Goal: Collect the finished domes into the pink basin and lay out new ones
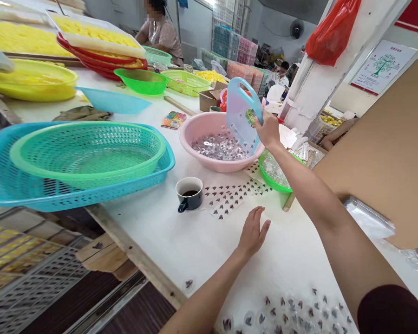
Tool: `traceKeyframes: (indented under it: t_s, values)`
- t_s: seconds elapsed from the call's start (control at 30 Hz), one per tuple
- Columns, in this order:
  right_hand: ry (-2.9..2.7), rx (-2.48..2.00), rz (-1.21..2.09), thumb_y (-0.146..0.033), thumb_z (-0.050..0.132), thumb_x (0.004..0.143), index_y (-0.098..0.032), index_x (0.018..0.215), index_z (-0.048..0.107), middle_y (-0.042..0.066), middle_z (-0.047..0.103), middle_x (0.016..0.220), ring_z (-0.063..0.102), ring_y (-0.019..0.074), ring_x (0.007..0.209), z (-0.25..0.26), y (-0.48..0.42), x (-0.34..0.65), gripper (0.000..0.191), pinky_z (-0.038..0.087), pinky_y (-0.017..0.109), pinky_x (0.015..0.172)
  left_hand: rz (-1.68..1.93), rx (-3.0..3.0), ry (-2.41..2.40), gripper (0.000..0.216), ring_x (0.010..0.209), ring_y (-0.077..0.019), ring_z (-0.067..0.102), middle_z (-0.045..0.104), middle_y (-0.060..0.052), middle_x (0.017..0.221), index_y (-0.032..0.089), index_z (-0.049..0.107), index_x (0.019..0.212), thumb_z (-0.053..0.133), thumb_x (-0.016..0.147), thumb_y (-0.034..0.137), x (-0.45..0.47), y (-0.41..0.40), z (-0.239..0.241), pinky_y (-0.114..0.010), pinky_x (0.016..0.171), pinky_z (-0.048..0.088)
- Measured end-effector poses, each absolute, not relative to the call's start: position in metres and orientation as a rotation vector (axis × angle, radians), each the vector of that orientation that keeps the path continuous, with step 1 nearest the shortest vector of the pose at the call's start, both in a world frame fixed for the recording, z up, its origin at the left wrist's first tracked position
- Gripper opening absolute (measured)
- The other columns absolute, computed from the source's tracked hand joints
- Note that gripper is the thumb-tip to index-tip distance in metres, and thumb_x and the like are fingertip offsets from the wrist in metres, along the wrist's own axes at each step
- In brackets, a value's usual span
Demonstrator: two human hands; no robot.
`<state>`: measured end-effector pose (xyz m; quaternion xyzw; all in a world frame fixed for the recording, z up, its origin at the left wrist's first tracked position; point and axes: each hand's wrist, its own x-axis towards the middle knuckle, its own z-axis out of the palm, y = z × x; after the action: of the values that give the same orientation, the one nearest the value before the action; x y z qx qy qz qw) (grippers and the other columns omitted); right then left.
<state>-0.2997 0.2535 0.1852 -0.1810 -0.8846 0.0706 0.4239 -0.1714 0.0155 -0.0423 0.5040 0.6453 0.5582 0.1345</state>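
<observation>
My right hand [268, 130] grips a light blue perforated plastic board [242, 113] by its edge and holds it tilted over a pink basin [209, 125]. Many small clear pieces [218, 146] lie in the basin. My left hand [252, 232] rests flat on the white table [181, 241], fingers stretched out, holding nothing. Just beyond its fingertips lie small dark heart-shaped pieces [230, 197] in rows. More such pieces in clear caps [285, 315] lie near the table's front edge.
A dark mug [189, 194] with dark liquid stands left of the hearts. A green basket inside a blue one [76, 157] overhangs the table's left edge. A small green bowl [273, 171] sits beside the basin. A cardboard sheet [386, 148] stands at right. A person sits at the far side.
</observation>
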Motion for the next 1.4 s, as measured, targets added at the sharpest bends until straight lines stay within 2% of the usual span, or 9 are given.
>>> traceKeyframes:
  t_s: [0.1,0.23,0.53,0.73,0.87,0.97,1.07,1.23,1.4]
  values:
    - [-2.232,-0.398,0.137,-0.044,0.047,0.100,-0.018,0.114,0.061,0.014,0.065,0.112,0.061,0.0297,0.110,0.186,0.246,-0.296,0.033,0.049,0.046,0.100,1.627,1.454,1.877,0.044,0.134,-0.0271,0.048,0.052,-0.014,0.140,0.022,0.046,0.138,0.033,0.103,0.048,-0.172,0.016,-0.042,-0.048,0.112,0.042]
    - [-2.211,-0.398,0.119,-0.041,0.046,0.101,-0.018,0.119,0.061,0.015,0.065,0.115,0.061,0.0298,0.110,0.184,0.244,-0.286,0.033,0.048,0.046,0.101,1.622,1.461,1.899,0.043,0.133,-0.0270,0.049,0.053,-0.014,0.138,0.022,0.046,0.137,0.034,0.104,0.047,-0.173,0.017,-0.044,-0.047,0.110,0.044]
    - [-2.086,-0.440,0.147,-0.040,0.042,0.102,-0.017,0.114,0.061,0.014,0.065,0.110,0.061,0.0287,0.110,0.186,0.250,-0.261,0.032,0.048,0.044,0.099,1.596,1.471,1.938,0.043,0.129,-0.0271,0.052,0.055,-0.013,0.135,0.022,0.048,0.134,0.034,0.103,0.048,-0.174,0.019,-0.048,-0.046,0.108,0.045]
    - [-2.020,-0.456,0.204,-0.046,0.044,0.102,-0.017,0.108,0.061,0.010,0.064,0.097,0.062,0.0264,0.103,0.183,0.251,-0.251,0.034,0.050,0.042,0.093,1.587,1.490,1.946,0.043,0.129,-0.0270,0.052,0.055,-0.014,0.134,0.022,0.048,0.134,0.034,0.103,0.048,-0.176,0.020,-0.052,-0.047,0.108,0.045]
    - [-1.850,-0.511,0.371,-0.053,0.049,0.100,-0.019,0.107,0.059,0.004,0.060,0.083,0.065,0.0212,0.086,0.185,0.256,-0.218,0.037,0.055,0.034,0.078,1.578,1.522,1.971,0.043,0.127,-0.0273,0.053,0.056,-0.015,0.133,0.020,0.048,0.133,0.034,0.103,0.048,-0.182,0.022,-0.053,-0.047,0.108,0.044]
    - [-1.776,-0.544,0.540,-0.062,0.051,0.096,-0.021,0.110,0.058,-0.001,0.056,0.073,0.065,0.0162,0.069,0.190,0.264,-0.141,0.044,0.055,0.027,0.062,1.566,1.544,1.995,0.043,0.126,-0.0286,0.053,0.057,-0.017,0.130,0.018,0.049,0.131,0.035,0.102,0.047,-0.184,0.025,-0.054,-0.049,0.108,0.043]
    - [-1.727,-0.619,0.607,-0.067,0.058,0.090,-0.022,0.108,0.058,-0.003,0.053,0.069,0.063,0.0143,0.061,0.195,0.262,-0.015,0.049,0.053,0.024,0.053,1.536,1.580,1.979,0.043,0.125,-0.0294,0.053,0.058,-0.018,0.128,0.016,0.050,0.128,0.037,0.101,0.046,-0.183,0.030,-0.054,-0.049,0.108,0.043]
    - [-1.508,-0.978,0.400,-0.059,0.071,0.082,-0.021,0.098,0.058,-0.005,0.055,0.069,0.054,0.0094,0.051,0.195,0.193,0.241,0.043,0.052,0.023,0.047,1.443,1.573,2.011,0.046,0.118,-0.0301,0.057,0.058,-0.017,0.125,0.015,0.052,0.126,0.041,0.094,0.046,-0.185,0.039,-0.058,-0.048,0.103,0.047]
    - [-1.323,-1.403,0.047,-0.060,0.074,0.077,-0.020,0.089,0.058,-0.004,0.053,0.069,0.051,0.0107,0.049,0.182,0.073,0.436,0.045,0.054,0.028,0.046,1.290,1.577,2.182,0.052,0.109,-0.0350,0.061,0.061,-0.015,0.117,0.015,0.057,0.122,0.046,0.084,0.049,-0.191,0.051,-0.067,-0.059,0.097,0.052]
